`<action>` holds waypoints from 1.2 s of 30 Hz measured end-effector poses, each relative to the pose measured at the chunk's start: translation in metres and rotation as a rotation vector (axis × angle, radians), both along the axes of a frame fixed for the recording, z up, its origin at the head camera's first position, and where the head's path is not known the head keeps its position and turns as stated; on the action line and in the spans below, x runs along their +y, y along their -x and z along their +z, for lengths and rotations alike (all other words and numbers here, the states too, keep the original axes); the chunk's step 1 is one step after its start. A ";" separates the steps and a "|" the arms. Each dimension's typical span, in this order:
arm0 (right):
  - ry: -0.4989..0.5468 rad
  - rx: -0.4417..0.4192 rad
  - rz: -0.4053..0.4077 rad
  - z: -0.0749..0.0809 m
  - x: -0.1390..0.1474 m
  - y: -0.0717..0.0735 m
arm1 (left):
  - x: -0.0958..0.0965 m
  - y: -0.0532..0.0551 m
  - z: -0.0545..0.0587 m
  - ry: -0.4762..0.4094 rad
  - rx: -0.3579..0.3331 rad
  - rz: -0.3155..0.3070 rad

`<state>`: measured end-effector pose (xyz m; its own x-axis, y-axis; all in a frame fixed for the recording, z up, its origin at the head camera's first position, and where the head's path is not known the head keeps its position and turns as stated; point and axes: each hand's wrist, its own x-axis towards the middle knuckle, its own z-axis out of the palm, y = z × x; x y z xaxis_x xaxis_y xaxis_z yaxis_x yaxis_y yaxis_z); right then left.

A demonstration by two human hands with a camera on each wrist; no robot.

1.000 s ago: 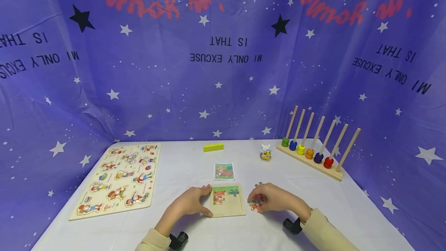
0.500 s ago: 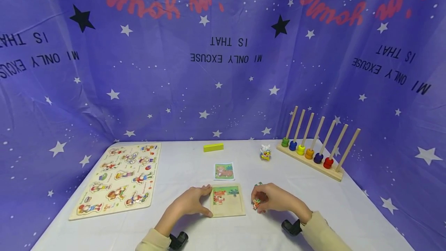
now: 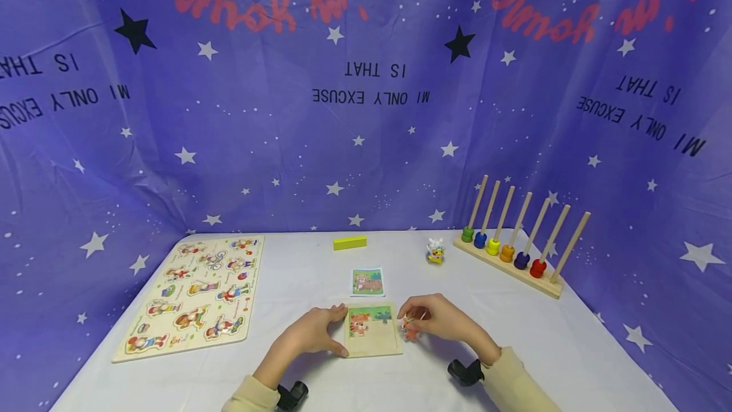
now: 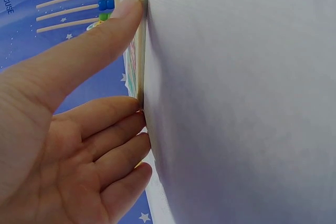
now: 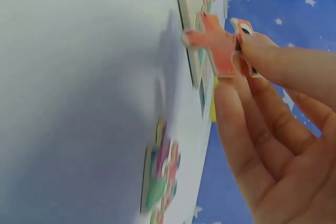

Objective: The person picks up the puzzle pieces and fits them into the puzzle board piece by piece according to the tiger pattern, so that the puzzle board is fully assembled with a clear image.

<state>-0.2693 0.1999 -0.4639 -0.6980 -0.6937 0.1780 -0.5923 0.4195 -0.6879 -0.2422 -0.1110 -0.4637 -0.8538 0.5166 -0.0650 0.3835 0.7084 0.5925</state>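
Observation:
My right hand [image 3: 443,318] pinches an orange puzzle piece [image 5: 218,45] between thumb and fingers, just off the right edge of the wooden puzzle tray [image 3: 377,345]. Joined pieces [image 3: 360,320] with a tiger's face and green leaves fill the tray's upper left and top. My left hand [image 3: 314,330] lies along the tray's left side, thumb at the near corner and fingers by the far one. In the left wrist view, its thumb [image 4: 128,6] and extended fingers touch the tray's edge. Loose puzzle pieces [image 5: 163,177] lie on the table below my right hand, hidden behind it in the head view.
A picture card [image 3: 368,281] lies beyond the tray. Farther back are a yellow block [image 3: 350,243] and a small white-and-yellow figure [image 3: 435,251]. A peg rack [image 3: 509,262] with coloured beads stands right; a large picture board [image 3: 194,297] lies left.
My right hand has lifted a puzzle piece from the loose ones and moved left to the tray's right edge. The left hand stays at the tray.

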 end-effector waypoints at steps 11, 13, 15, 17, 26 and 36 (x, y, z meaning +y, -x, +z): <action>0.034 0.073 -0.063 -0.002 -0.032 0.004 | 0.000 -0.001 0.001 -0.003 0.002 0.001; 0.046 0.063 -0.063 -0.002 -0.038 0.004 | 0.000 -0.001 0.001 -0.002 0.007 -0.001; 0.061 0.044 -0.058 -0.001 -0.043 0.004 | -0.001 -0.001 0.001 0.000 0.012 -0.003; 0.068 0.030 -0.051 -0.002 -0.049 0.005 | -0.001 -0.001 0.001 0.002 0.012 -0.004; 0.040 0.010 -0.081 -0.006 -0.066 0.010 | 0.000 0.001 0.000 0.012 0.007 -0.001; 0.013 0.009 -0.114 -0.013 -0.072 0.010 | -0.001 0.001 0.002 0.011 0.008 -0.006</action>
